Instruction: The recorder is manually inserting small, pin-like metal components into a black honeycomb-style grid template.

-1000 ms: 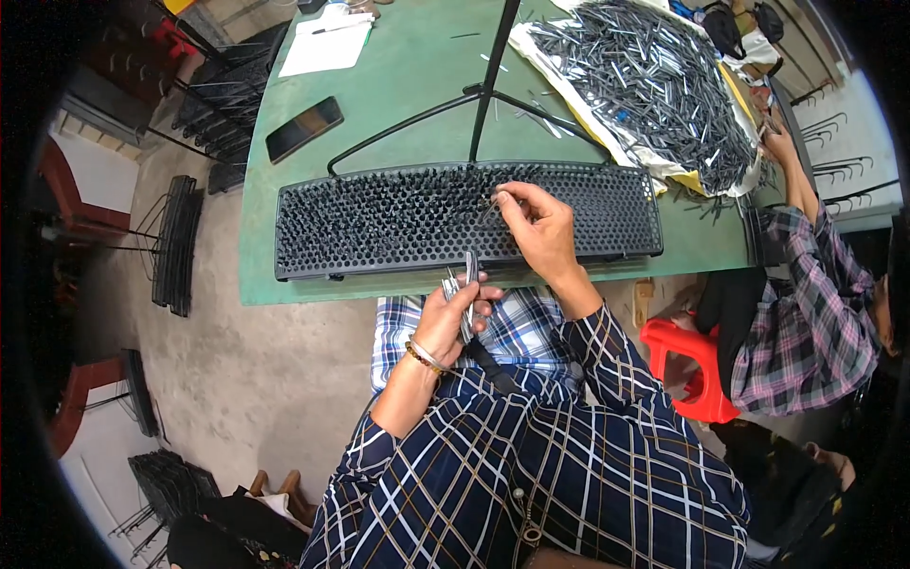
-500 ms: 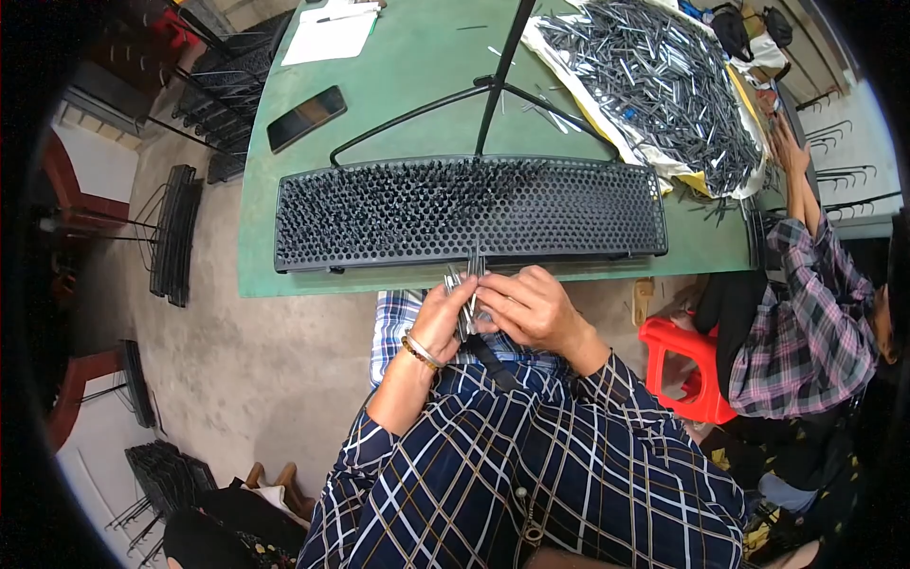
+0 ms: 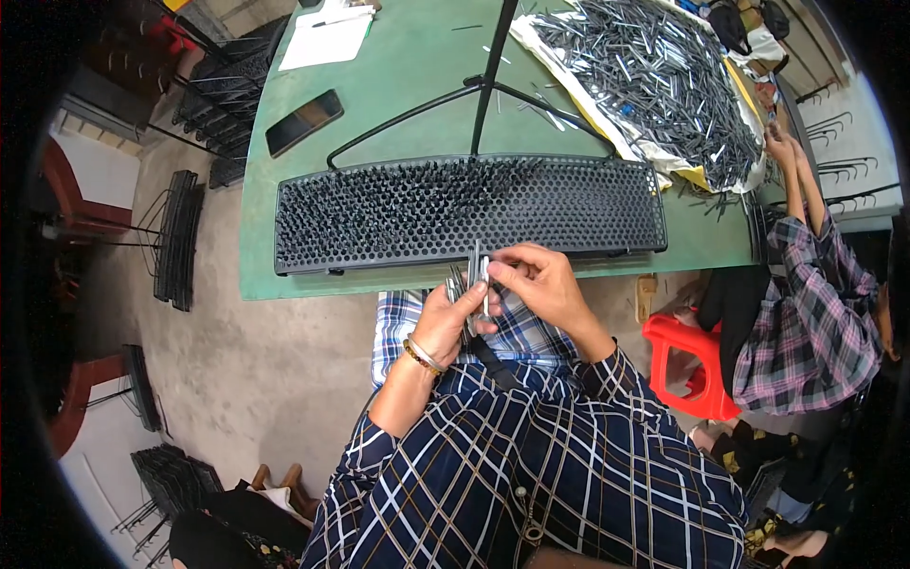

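My left hand (image 3: 449, 318) is closed round a bundle of thin dark and silvery metal strips (image 3: 472, 277), just off the table's near edge. Beside it my right hand (image 3: 542, 284) pinches one pale strip at the bundle's right side, between thumb and fingers. Beyond both hands lies a long black perforated rack (image 3: 569, 213), full of small round holes. Dark pieces stand in many holes of its left and middle part; toward the right the holes look bare. A black rod frame (image 3: 408, 120) joins the rack's far side.
A heap of loose metal strips (image 3: 664, 81) lies on a white and yellow sack at the far right. On the green table (image 3: 379, 104) are a phone (image 3: 304, 122) and paper (image 3: 327, 40). A co-worker in a plaid sleeve (image 3: 810, 266) sits at right by a red stool (image 3: 692, 365).
My right hand has drawn slightly back and its fingers have turned, now pinching a strip at the bundle's side. My left hand stays nearly in place. The co-worker's hands moved slightly.
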{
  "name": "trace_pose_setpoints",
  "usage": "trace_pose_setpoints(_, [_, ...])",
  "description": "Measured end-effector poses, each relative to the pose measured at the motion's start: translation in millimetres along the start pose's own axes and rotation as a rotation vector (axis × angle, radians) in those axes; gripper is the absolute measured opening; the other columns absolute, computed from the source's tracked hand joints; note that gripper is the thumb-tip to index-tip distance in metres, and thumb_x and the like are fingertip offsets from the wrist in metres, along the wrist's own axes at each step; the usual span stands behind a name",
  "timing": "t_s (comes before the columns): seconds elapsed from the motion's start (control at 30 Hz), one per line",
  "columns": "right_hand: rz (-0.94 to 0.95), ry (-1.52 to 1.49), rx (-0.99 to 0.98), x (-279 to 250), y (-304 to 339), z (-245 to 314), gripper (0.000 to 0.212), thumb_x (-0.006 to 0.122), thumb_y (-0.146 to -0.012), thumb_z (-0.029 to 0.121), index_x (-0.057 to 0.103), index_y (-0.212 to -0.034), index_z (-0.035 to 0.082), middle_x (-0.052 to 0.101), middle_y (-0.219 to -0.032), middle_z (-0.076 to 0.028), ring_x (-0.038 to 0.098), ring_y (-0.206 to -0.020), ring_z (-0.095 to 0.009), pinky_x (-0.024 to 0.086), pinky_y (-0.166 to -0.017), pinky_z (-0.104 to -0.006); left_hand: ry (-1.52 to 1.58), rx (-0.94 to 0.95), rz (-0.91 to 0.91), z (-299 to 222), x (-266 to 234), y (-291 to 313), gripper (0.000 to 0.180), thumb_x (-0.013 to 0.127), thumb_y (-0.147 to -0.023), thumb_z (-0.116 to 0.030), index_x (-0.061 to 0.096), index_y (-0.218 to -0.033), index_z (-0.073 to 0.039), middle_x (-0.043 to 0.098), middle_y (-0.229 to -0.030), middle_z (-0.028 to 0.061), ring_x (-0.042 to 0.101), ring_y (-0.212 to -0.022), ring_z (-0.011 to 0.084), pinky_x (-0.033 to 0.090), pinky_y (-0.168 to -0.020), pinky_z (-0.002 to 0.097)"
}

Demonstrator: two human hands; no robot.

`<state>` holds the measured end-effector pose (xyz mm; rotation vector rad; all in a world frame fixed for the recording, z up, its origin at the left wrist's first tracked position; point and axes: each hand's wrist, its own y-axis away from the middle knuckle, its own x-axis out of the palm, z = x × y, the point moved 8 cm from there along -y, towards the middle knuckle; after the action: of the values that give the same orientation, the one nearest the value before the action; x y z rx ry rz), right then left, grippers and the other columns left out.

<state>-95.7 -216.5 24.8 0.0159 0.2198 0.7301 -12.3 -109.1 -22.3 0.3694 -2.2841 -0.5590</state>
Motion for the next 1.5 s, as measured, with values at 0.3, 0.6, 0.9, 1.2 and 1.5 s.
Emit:
trace_pose_setpoints(0.3, [0.134,-0.355,0.181,18,-5,-12,0.016,0.067,-0.084,0.007,0.064,-0.091,-0.007,0.064,-0.073,-0.005,0.057,-0.062,-0.006,0.046,-0.054,-0.0207,-0.107,0.064,-0.057,-3,0,-2,0.023,0.05,-0.095,-0.016,0.053,-0.113,-0.002,0.064,-0.091,0.0083,0.064,-0.079,0.0163,0.057,-0.059,0.0267])
trace_pose_setpoints(0.6, [0.118,-0.251,0.119,8,-18,-2,0.017,0.065,-0.085,0.009,0.064,-0.095,-0.004,0.064,-0.074,-0.003,0.056,-0.06,-0.005,0.045,-0.053,-0.0197,-0.024,0.039,-0.099,-7,-4,-2,0.025,0.052,-0.094,-0.017,0.053,-0.112,0.0,0.065,-0.099,0.0151,0.066,-0.088,0.0212,0.058,-0.061,0.0305])
trace_pose_setpoints(0.9, [-0.139,-0.009,-0.233,-13,-63,23,0.016,0.064,-0.086,0.009,0.064,-0.098,-0.001,0.065,-0.081,-0.001,0.055,-0.066,-0.004,0.044,-0.056,-0.0185,0.012,-0.009,-0.111,-3,-10,-3,0.028,0.054,-0.093,-0.017,0.052,-0.113,0.001,0.064,-0.102,0.0193,0.066,-0.09,0.0246,0.058,-0.064,0.0322])
trace_pose_setpoints(1.2, [-0.156,0.044,-0.297,-5,-64,17,0.015,0.063,-0.086,0.009,0.063,-0.097,-0.002,0.066,-0.084,-0.004,0.061,-0.07,-0.008,0.05,-0.06,-0.0217,0.041,-0.023,-0.111,0,-14,-6,0.029,0.054,-0.093,-0.018,0.051,-0.116,0.001,0.064,-0.102,0.0185,0.066,-0.089,0.0237,0.058,-0.063,0.031])
trace_pose_setpoints(1.5, [-0.218,0.041,-0.363,-3,-59,27,0.013,0.063,-0.086,0.007,0.063,-0.096,-0.002,0.066,-0.084,-0.006,0.064,-0.069,-0.011,0.05,-0.06,-0.0233,0.06,0.019,-0.12,-5,-17,-4,0.027,0.053,-0.093,-0.015,0.048,-0.117,-0.001,0.064,-0.098,0.0163,0.065,-0.081,0.0191,0.057,-0.06,0.0291])
